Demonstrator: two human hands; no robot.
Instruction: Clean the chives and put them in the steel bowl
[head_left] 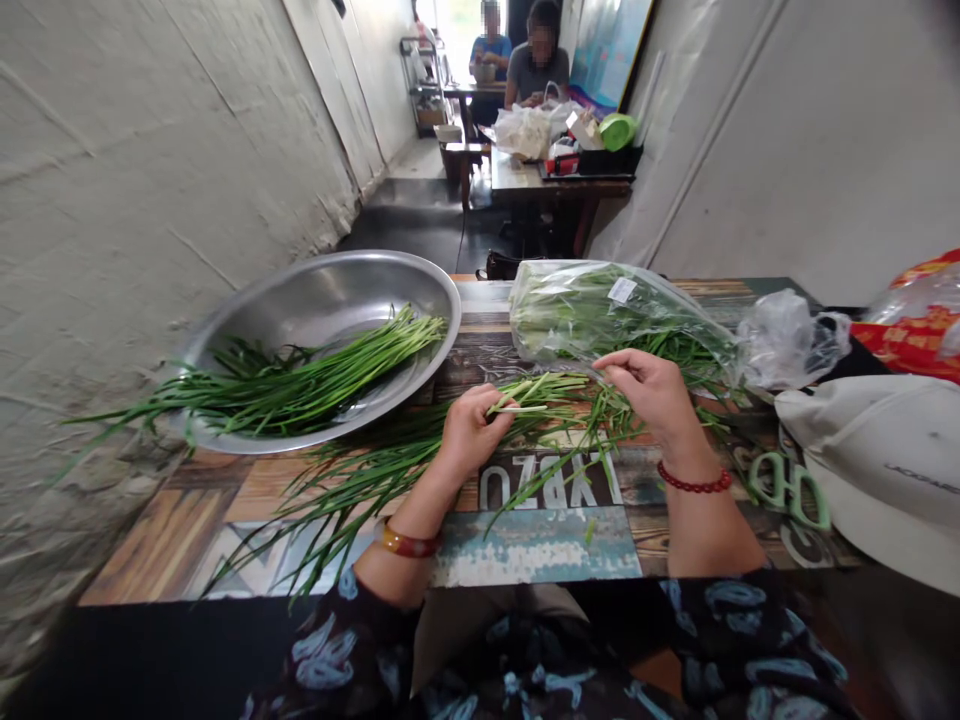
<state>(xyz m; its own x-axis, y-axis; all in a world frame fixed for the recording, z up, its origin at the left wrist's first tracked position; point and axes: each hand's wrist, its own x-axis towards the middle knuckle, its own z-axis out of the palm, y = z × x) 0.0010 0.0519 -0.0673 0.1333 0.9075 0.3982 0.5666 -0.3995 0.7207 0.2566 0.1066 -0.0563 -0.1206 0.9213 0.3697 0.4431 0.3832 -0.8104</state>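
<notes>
My left hand [474, 430] is closed around green stalks, their pale ends poking out to its right. Long green leaves [367, 470] spread over the patterned table [540, 550] to its left. My right hand [649, 395] pinches with thumb and forefinger above a pile of loose trimmings [607, 415]; what lies between the fingertips is too small to name. Behind that hand lies a clear plastic bag [577, 310] full of green stalks. A wide metal basin [337, 275] at the left holds a bundle of long green stalks [360, 375], leaves hanging over its rim.
Green-handled scissors [787, 488] lie at the right beside a light cap [885, 465]. Near them are a crumpled plastic bag [791, 335] and a red package [919, 325]. Two people sit farther back, by another table [517, 175] bearing bags and a green bowl. Walls flank both sides.
</notes>
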